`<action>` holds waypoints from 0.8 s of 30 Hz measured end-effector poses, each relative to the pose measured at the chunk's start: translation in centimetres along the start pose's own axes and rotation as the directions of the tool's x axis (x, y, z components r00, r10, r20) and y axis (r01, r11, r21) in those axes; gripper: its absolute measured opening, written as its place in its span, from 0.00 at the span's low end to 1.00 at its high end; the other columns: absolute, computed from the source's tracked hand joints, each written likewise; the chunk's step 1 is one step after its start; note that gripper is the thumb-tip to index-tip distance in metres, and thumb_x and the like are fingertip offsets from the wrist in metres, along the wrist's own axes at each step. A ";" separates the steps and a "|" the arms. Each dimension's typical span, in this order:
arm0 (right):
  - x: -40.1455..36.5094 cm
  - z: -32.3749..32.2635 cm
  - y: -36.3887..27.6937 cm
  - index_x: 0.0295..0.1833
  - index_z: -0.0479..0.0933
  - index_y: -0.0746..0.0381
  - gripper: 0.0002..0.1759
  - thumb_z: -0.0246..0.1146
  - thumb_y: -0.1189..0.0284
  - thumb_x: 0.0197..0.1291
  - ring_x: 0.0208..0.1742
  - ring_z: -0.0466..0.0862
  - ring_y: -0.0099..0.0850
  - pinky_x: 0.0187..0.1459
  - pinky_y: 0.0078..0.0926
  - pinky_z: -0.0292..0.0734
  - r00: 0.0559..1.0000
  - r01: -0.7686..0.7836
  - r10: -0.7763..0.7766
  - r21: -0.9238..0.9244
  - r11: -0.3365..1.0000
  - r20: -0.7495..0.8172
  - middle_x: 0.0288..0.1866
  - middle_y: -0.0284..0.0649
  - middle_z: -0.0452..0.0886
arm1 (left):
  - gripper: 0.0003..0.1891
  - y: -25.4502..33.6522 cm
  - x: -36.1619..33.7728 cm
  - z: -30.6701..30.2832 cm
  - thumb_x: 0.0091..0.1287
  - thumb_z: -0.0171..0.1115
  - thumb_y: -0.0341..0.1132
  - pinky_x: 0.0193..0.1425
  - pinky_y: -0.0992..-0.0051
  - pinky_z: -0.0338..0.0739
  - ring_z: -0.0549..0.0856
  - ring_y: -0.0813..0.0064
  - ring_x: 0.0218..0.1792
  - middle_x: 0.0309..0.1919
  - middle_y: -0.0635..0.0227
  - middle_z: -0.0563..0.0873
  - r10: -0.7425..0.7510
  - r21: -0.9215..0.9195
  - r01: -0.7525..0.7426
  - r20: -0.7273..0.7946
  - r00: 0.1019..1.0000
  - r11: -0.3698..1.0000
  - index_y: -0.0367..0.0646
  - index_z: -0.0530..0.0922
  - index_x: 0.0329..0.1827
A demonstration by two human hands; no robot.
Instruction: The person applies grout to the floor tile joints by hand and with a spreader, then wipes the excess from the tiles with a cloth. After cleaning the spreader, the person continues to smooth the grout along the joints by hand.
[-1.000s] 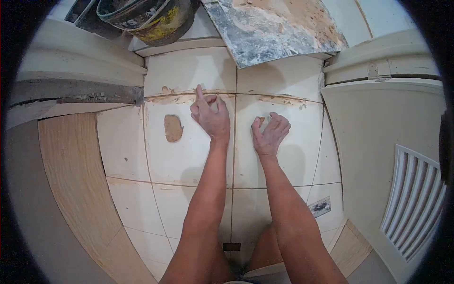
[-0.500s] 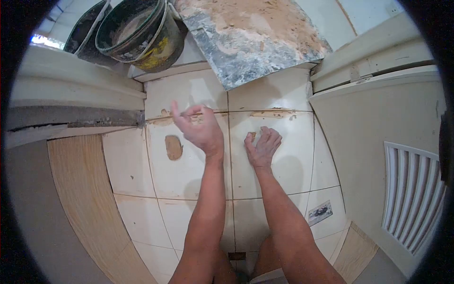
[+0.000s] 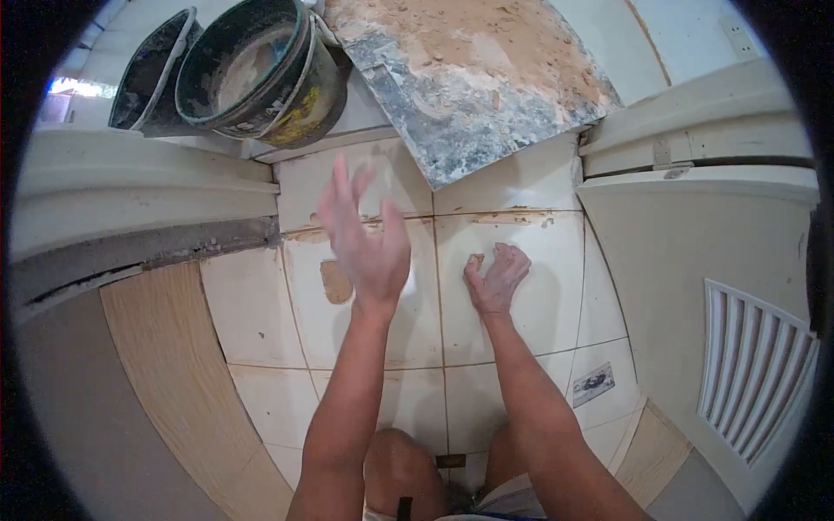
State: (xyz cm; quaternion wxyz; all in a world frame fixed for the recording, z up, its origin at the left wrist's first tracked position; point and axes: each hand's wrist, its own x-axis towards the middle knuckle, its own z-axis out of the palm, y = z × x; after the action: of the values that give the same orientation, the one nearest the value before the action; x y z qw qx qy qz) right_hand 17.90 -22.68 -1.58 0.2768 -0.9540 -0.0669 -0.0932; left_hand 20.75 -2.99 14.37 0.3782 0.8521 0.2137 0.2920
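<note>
Brown smears mark the glossy, cream floor tiles.

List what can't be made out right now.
Head view, all:
Left hand: fingers smeared by motion blur.
Brown bit at the right hand: too small to tell if it's gripped.
Grey board: far end cut off by the top edge.
Leftmost bucket: base hidden by the pale frame.

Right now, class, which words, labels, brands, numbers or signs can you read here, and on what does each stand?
No readable text anywhere.
Yellow mark on the bucket: too smeared to read.
Dark marks on the grey rectangle: too small to tell whether they are lettering.
</note>
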 end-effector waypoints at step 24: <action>0.2 0.1 -0.4 0.58 0.67 0.64 0.31 0.65 0.59 0.53 0.57 0.64 0.47 0.59 0.50 0.58 0.997 -0.023 0.034 -0.145 0.989 0.069 0.54 0.49 0.66 | 0.37 -13.8 3.8 1.0 0.59 0.64 0.26 0.63 0.64 0.68 0.76 0.62 0.49 0.40 0.71 0.87 -0.088 0.081 0.052 0.564 0.821 0.995 0.48 0.65 0.75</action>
State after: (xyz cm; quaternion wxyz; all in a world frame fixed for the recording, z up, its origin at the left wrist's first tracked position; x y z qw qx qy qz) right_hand 18.06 -22.26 -1.42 0.2058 -0.9751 -0.0562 -0.0598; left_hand 22.23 7.27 4.46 0.4086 0.9031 0.1317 0.0048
